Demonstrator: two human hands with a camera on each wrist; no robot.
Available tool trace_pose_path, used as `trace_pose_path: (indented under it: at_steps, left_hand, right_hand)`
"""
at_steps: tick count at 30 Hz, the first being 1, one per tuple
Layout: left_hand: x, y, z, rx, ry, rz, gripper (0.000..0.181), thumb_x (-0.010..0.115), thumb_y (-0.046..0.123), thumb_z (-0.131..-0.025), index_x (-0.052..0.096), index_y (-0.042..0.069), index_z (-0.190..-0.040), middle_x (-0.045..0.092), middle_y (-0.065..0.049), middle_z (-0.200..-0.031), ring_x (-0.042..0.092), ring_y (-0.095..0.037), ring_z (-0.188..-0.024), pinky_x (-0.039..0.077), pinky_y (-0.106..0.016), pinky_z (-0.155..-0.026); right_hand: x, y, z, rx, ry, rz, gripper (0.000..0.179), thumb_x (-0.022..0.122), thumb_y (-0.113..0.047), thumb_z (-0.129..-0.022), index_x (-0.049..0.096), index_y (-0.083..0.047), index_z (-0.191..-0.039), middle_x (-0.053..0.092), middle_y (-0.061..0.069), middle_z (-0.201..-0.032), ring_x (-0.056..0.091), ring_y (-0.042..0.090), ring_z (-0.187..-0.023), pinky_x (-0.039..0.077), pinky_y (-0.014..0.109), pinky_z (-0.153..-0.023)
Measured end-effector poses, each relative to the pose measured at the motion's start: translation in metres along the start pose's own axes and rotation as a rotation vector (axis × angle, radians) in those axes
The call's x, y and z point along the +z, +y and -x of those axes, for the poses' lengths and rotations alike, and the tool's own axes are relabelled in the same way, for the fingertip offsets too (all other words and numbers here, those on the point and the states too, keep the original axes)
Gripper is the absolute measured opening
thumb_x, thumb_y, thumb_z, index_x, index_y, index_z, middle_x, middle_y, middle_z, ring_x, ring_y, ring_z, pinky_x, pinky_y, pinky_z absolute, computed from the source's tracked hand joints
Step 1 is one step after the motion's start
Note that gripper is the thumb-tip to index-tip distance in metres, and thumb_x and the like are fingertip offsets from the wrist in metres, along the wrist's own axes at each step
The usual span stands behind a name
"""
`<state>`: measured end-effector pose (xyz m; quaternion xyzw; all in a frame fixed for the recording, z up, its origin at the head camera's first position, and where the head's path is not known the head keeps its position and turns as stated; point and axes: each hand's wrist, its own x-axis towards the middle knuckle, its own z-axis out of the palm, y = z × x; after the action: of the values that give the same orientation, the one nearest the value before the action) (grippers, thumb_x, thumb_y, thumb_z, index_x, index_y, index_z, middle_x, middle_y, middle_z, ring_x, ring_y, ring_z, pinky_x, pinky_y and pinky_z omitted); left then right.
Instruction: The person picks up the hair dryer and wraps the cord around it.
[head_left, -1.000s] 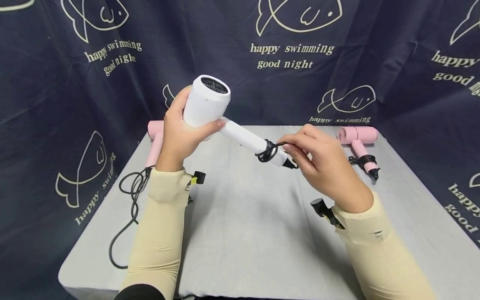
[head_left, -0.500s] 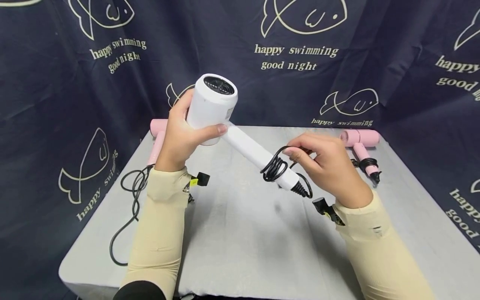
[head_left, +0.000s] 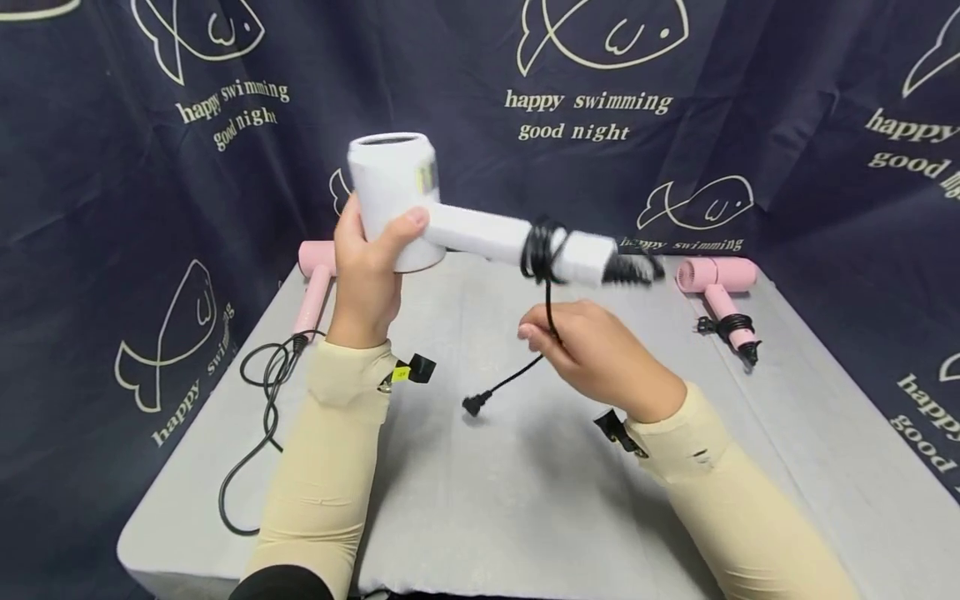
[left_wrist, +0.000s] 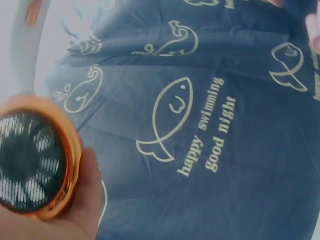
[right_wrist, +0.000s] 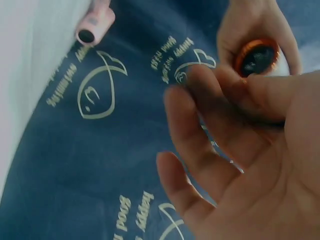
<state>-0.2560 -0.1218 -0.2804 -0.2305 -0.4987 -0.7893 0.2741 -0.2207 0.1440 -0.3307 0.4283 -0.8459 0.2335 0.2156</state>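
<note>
A white hair dryer [head_left: 390,183] is raised above the table, its handle pointing right and tilted slightly down. My left hand [head_left: 367,275] grips its barrel, thumb near the handle joint. In the left wrist view the barrel's orange-rimmed grille [left_wrist: 30,162] shows beside the fingers. Black power cord [head_left: 542,250] is wound around the lower handle. Below the handle, my right hand [head_left: 607,350] holds the cord near the thumb and index finger; in the right wrist view its other fingers are loosely bent. The cord's plug [head_left: 474,405] dangles left of that hand.
A pink hair dryer [head_left: 315,292] lies at the table's left, its loose black cord [head_left: 270,400] trailing forward. Another pink hair dryer [head_left: 717,275] lies at the back right, cord wrapped around its handle. A dark printed curtain [head_left: 450,75] surrounds the grey table [head_left: 480,508].
The white dryer's handle has swung upward, and the barrel now stands nearly upright. My right hand has moved left and down from beside the handle. The plug end now hangs free in view.
</note>
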Motion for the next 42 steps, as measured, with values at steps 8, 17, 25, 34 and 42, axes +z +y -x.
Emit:
trace_pose_path:
  at_steps: [8, 17, 25, 34, 42]
  left_hand:
    - [0.005, 0.009, 0.002, 0.143, 0.178, -0.164, 0.056, 0.085, 0.008, -0.075, 0.063, 0.007, -0.126, 0.067, -0.013, -0.117, 0.065, -0.030, -0.105, 0.056, -0.040, -0.092]
    - [0.015, 0.017, 0.007, 0.262, 0.249, -0.415, 0.070, 0.089, 0.009, -0.070, 0.059, 0.006, -0.133, 0.065, -0.005, -0.121, 0.061, -0.024, -0.105, 0.049, -0.035, -0.092]
    - [0.006, 0.006, 0.005, 0.239, 0.223, -0.563, 0.072, 0.091, 0.009, -0.071, 0.058, 0.007, -0.134, 0.067, -0.004, -0.122, 0.061, -0.015, -0.104, 0.047, -0.032, -0.092]
    - [0.011, 0.005, 0.011, 0.133, 0.079, -0.699, 0.074, 0.093, 0.018, -0.070, 0.060, 0.011, -0.135, 0.070, -0.005, -0.115, 0.061, -0.016, -0.095, 0.047, -0.032, -0.083]
    - [0.027, 0.006, 0.022, 0.112, -0.152, -0.652, 0.074, 0.093, 0.017, -0.070, 0.060, 0.012, -0.135, 0.071, -0.006, -0.113, 0.063, -0.016, -0.093, 0.050, -0.035, -0.080]
  right_hand:
    - [0.013, -0.016, 0.002, 0.099, -0.192, -0.099, 0.023, 0.054, -0.031, -0.108, 0.062, -0.024, -0.089, 0.057, -0.019, -0.067, 0.053, 0.000, -0.062, 0.049, 0.024, -0.064]
    - [-0.005, -0.041, 0.007, 0.065, -0.160, 0.058, 0.016, 0.057, -0.032, -0.106, 0.053, -0.018, -0.101, 0.046, -0.014, -0.068, 0.043, 0.002, -0.057, 0.043, 0.024, -0.058]
    - [-0.031, -0.040, 0.007, 0.012, 0.122, 0.123, 0.012, 0.052, -0.020, -0.108, 0.058, -0.010, -0.104, 0.048, -0.005, -0.076, 0.047, 0.010, -0.065, 0.044, 0.029, -0.061]
    - [-0.053, -0.020, -0.001, -0.077, 0.520, 0.107, 0.037, 0.052, -0.033, -0.108, 0.073, -0.003, -0.106, 0.050, 0.007, -0.075, 0.041, 0.016, -0.069, 0.031, 0.028, -0.064]
    - [-0.076, 0.001, 0.003, 0.061, 0.762, 0.099, 0.026, 0.067, -0.022, -0.101, 0.077, 0.000, -0.092, 0.046, 0.013, -0.065, 0.032, 0.005, -0.066, 0.023, 0.023, -0.064]
